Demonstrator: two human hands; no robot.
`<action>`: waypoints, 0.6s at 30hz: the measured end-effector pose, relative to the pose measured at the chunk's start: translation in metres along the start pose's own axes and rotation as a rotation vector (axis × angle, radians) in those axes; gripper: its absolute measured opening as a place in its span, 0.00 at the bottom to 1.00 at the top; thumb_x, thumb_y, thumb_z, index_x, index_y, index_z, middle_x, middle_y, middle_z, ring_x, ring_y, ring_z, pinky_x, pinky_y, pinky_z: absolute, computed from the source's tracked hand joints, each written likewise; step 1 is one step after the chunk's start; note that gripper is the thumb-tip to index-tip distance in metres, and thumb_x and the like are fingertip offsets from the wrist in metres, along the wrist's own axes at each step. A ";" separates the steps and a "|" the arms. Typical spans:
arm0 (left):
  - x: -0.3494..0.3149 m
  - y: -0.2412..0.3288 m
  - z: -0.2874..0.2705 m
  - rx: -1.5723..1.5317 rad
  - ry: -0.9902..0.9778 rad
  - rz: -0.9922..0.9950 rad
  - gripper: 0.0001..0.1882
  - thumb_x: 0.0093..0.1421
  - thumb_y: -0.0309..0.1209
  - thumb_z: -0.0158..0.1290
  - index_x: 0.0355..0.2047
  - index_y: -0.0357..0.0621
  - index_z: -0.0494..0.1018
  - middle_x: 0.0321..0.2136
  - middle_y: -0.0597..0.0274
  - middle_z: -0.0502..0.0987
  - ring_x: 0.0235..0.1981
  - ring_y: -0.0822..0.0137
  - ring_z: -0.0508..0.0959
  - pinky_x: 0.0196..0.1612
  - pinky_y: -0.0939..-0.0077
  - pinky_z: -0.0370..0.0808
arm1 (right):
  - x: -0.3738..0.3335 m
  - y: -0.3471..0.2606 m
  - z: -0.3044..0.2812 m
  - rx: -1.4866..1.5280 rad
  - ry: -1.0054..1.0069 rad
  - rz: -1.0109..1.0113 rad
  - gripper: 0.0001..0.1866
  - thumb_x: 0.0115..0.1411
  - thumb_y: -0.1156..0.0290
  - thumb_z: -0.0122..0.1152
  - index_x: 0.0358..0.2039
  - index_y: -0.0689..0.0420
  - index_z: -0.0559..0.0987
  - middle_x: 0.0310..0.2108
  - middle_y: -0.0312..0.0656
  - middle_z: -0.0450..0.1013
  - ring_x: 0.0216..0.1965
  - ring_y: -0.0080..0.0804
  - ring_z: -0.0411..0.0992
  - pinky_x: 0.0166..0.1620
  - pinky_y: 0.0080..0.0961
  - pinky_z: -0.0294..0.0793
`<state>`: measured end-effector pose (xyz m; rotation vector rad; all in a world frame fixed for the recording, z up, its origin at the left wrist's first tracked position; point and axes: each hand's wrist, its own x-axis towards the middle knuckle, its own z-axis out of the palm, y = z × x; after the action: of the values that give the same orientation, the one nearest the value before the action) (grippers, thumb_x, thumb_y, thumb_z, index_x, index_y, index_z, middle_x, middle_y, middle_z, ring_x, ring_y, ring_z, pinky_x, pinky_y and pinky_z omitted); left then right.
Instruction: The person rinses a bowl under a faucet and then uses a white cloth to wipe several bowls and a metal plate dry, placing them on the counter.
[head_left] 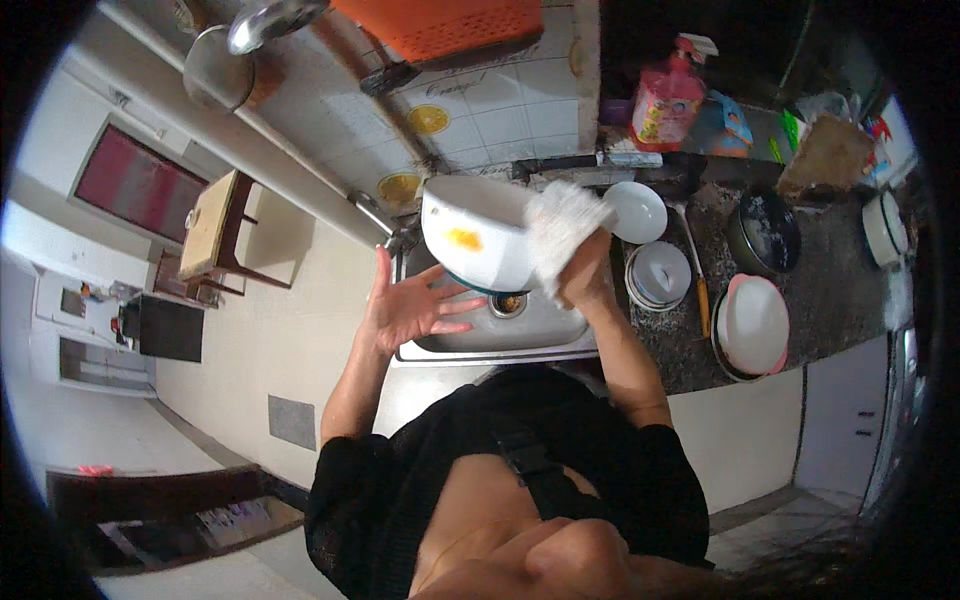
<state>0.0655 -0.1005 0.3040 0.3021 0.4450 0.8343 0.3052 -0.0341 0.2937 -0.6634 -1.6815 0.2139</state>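
Note:
A large white bowl (475, 222) with an orange mark on its side is tilted over the steel sink (555, 325). At its right side my right hand (587, 272) is closed round a white cloth (562, 228), which lies against the bowl. The cloth hides my right fingertips, so how they meet the bowl is not visible. My left hand (405, 312) is open, palm up and fingers spread, just below and left of the bowl. Whether its fingertips touch the bowl I cannot tell. Under them shows the sink drain (507, 303).
Right of the sink, the dark counter holds a white plate (636, 212), stacked bowls (660, 275), an orange-handled utensil (703, 308), a dark pot (765, 232) and a pink-rimmed bowl (753, 325). Behind stands a pink pump bottle (668, 105). An orange basket (450, 28) hangs above.

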 end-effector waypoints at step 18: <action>0.014 -0.019 -0.052 0.270 0.216 0.297 0.35 0.46 0.37 0.50 0.54 0.45 0.48 0.50 0.54 0.56 0.50 0.53 0.60 0.46 0.45 0.62 | -0.059 0.016 0.012 0.541 0.083 0.881 0.17 0.53 0.64 0.49 0.42 0.59 0.66 0.40 0.42 0.65 0.44 0.33 0.63 0.47 0.28 0.61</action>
<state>0.0603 -0.0978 0.2474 0.5394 0.7286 1.1043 0.3037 -0.0498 0.2329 -0.9335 -1.0773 1.1976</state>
